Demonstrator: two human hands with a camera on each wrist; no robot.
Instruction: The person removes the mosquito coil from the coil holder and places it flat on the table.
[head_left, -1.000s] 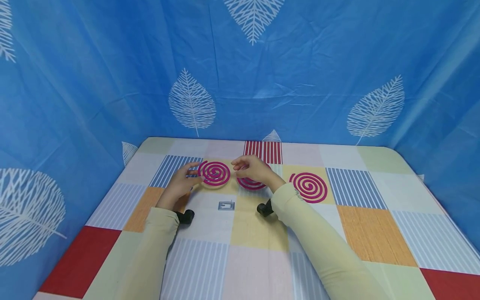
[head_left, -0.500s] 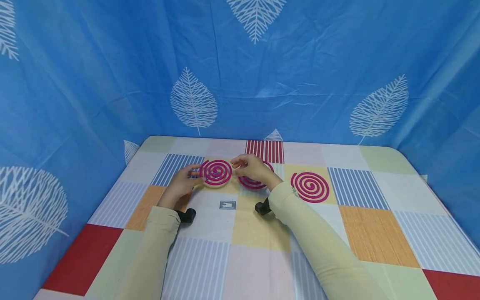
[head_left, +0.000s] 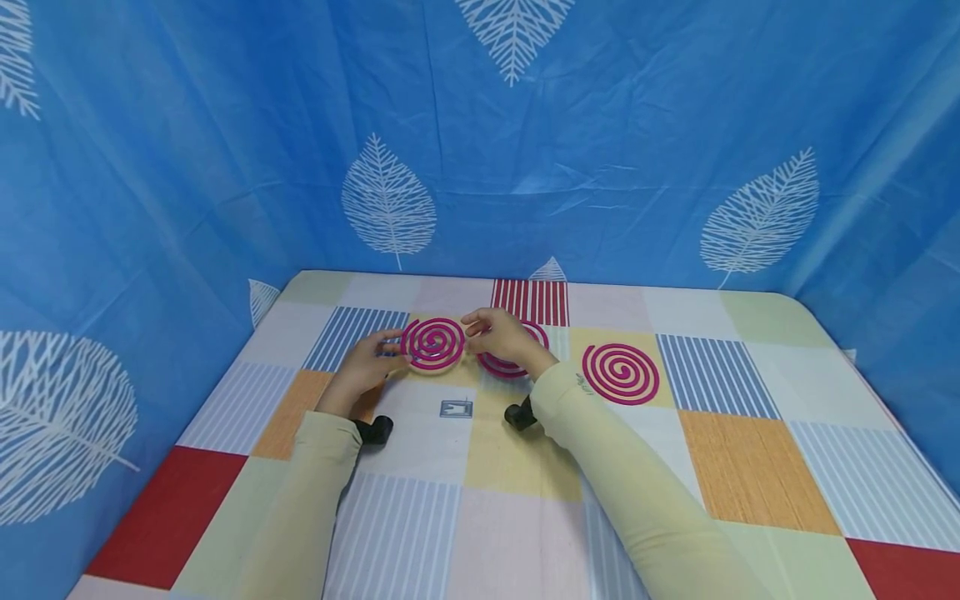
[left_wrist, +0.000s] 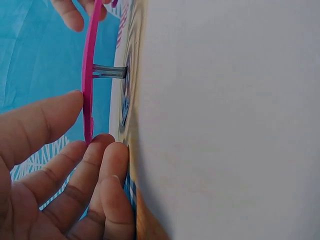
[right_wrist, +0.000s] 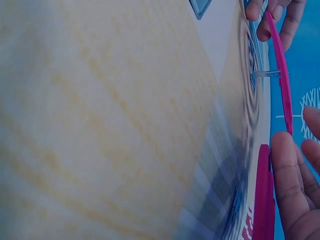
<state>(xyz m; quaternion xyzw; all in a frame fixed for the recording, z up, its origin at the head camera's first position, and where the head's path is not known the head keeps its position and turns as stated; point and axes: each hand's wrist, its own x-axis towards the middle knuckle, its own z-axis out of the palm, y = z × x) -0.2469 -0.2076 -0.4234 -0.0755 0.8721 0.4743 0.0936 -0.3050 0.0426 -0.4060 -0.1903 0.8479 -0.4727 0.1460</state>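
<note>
A magenta mosquito coil (head_left: 433, 338) lies level on a small metal stand (left_wrist: 110, 71), raised above the cloth. My left hand (head_left: 369, 364) is at its left edge; in the left wrist view the thumb meets the upper face while fingertips curl at the rim, pinching it. My right hand (head_left: 506, 337) is at the coil's right side, relaxed, one fingertip (right_wrist: 283, 142) right at the rim. Beneath that hand lies a second mosquito coil (head_left: 542, 337), partly hidden by it. A third coil (head_left: 621, 372) lies to the right, beyond the right sleeve.
A patchwork cloth (head_left: 517, 542) covers the table. Blue curtains (head_left: 570, 200) with white leaf prints rise behind it and at both sides. Black wrist-camera mounts (head_left: 378, 430) stick out under both wrists.
Both hands stay around the left coil with hardly any movement; the right wrist shifts slightly left. The whole head view drifts a little.
</note>
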